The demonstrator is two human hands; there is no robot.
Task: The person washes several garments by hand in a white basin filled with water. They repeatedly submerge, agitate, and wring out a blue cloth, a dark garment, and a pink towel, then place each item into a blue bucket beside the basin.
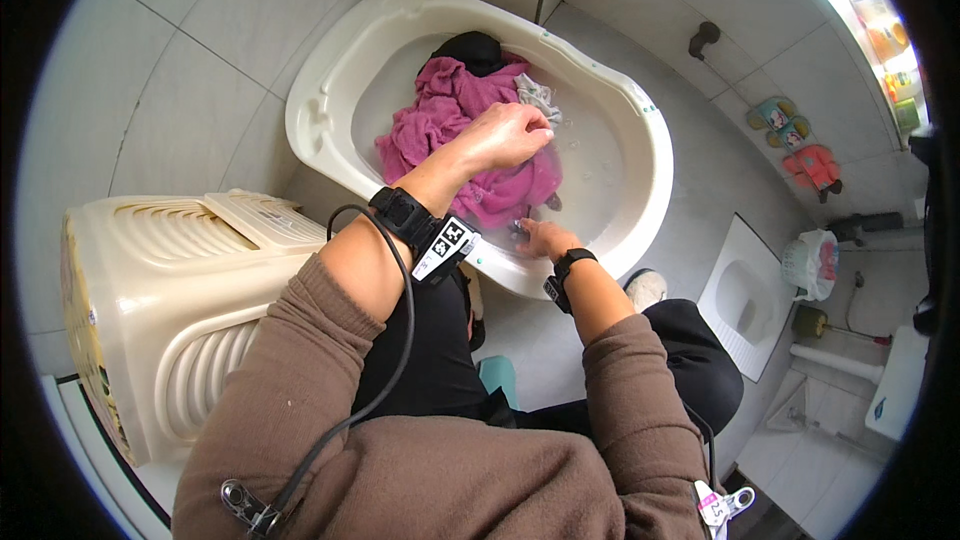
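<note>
A white plastic tub [663,172] holds cloudy water with laundry in it. Bunched pink-purple cloth [442,116] fills its middle; a black garment [472,52] lies at the far side and a small pale patterned cloth [537,97] to the right. My left hand [514,133] is over the pink cloth beside the pale one, its fingers curled; whether they grip anything is not visible. Low at the tub's near side, my right hand [546,238] has its fingers at the water by the edge of the pink cloth, touching something small and dark that I cannot make out.
A cream plastic hamper [202,262] stands at the left, close to the tub. On the right are a squat toilet [742,296], a white waste basket [808,264] and a toilet brush [810,322]. Slippers [780,120] hang on the tiled wall. A cable runs along my left arm.
</note>
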